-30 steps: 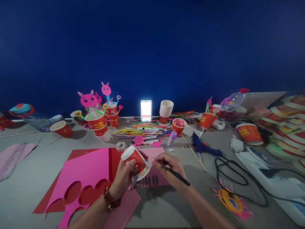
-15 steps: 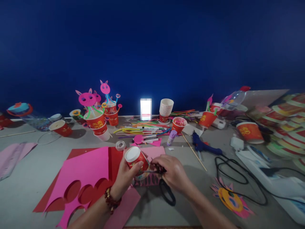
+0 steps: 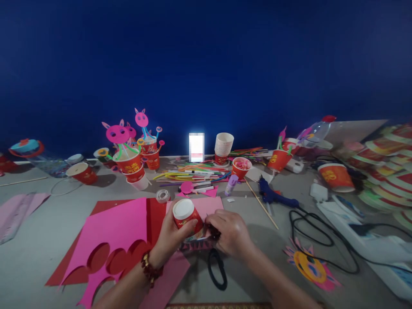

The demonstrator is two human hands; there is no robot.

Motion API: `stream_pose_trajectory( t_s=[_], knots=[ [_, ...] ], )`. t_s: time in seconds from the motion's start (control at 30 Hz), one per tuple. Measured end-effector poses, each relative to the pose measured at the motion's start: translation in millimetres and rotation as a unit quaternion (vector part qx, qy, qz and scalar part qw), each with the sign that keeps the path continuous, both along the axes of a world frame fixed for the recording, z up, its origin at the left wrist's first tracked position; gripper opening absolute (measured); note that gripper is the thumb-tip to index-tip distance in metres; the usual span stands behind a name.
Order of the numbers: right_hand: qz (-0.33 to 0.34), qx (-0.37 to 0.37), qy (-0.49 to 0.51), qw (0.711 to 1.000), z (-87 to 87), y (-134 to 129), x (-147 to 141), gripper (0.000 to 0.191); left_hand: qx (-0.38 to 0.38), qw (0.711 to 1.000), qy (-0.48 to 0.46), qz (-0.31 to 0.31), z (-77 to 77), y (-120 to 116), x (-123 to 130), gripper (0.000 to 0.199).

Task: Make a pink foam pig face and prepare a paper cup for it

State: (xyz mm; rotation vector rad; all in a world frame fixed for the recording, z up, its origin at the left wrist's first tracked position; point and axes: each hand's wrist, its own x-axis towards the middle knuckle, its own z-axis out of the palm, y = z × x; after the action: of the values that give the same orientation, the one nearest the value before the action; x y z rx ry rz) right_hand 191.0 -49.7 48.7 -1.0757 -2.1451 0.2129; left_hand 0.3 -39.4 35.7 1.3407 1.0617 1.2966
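Note:
My left hand (image 3: 172, 234) grips a red paper cup (image 3: 189, 221), bottom up and tilted, with its white base toward me. Fingers of my right hand (image 3: 233, 231) are closed round a pair of black-handled scissors (image 3: 218, 270); one large handle loop hangs below the hand. The scissor blades are at the cup's lower right side, mostly hidden by my fingers. Beneath the cup lies pink paper (image 3: 212, 205), and dark slits or strips show under its rim, too blurred to make out.
To the left lie bright pink paper with round cut-outs (image 3: 116, 227) and red card (image 3: 69, 262). A blue glue gun (image 3: 277, 196) with a looping black cord is at right, near a decorated paper face (image 3: 310, 266). Pipe cleaners (image 3: 193, 173), decorated cups (image 3: 130, 165) and stacked cups (image 3: 224, 146) stand behind.
The cup has shifted slightly right and turned in my left hand. The scissors have swung so that their handle loop sits further left and lower.

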Motion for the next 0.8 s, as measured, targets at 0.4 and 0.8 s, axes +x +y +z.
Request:
stream_pose_trajectory(
  t_s=[0.4, 0.8],
  knots=[
    [0.02, -0.226, 0.219, 0.949, -0.5, 5, 0, 0.007, 0.123, 0.988, 0.088, 0.018, 7.3, -6, -4, 0.043],
    [-0.078, -0.279, 0.422, 0.859, -4.3, 7, -3, 0.021, 0.158, 0.986, -0.027, 0.036, 15.4, -14, 0, 0.047]
  ],
)
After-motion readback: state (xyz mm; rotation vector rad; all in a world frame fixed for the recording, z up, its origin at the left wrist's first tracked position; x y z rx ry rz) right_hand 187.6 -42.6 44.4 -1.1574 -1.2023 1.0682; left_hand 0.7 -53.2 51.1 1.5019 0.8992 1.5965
